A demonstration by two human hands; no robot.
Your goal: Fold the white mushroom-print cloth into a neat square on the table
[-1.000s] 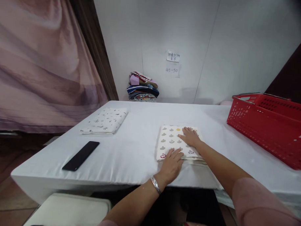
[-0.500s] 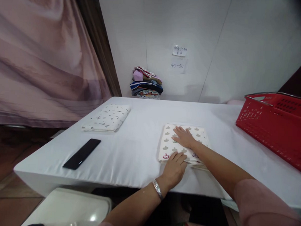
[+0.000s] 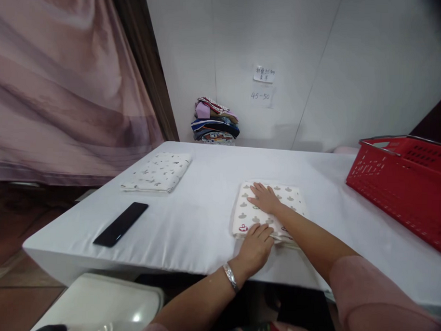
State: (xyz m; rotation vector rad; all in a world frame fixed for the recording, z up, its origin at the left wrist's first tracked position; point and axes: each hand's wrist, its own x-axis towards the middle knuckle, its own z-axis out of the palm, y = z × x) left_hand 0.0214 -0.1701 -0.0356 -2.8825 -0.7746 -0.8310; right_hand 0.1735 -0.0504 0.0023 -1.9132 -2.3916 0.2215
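Cloth (image 3: pixel 255 215) lies folded under the right hand (image 3: pixel 266 199), fingers spread; the left hand (image 3: pixel 255 250) touches its near edge, whether pinching I cannot tell.

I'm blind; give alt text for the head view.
Right hand on a folded patterned cloth, left hand at its near edge, on a white table. Another cloth and a black phone lie left, a red basket right.

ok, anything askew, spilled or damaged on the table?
One small thing: on the cloth under the right fingers, lower layers poke out past the top one along the near edge, just right of the left fingers, so the fold looks uneven. No spill or damage visible.
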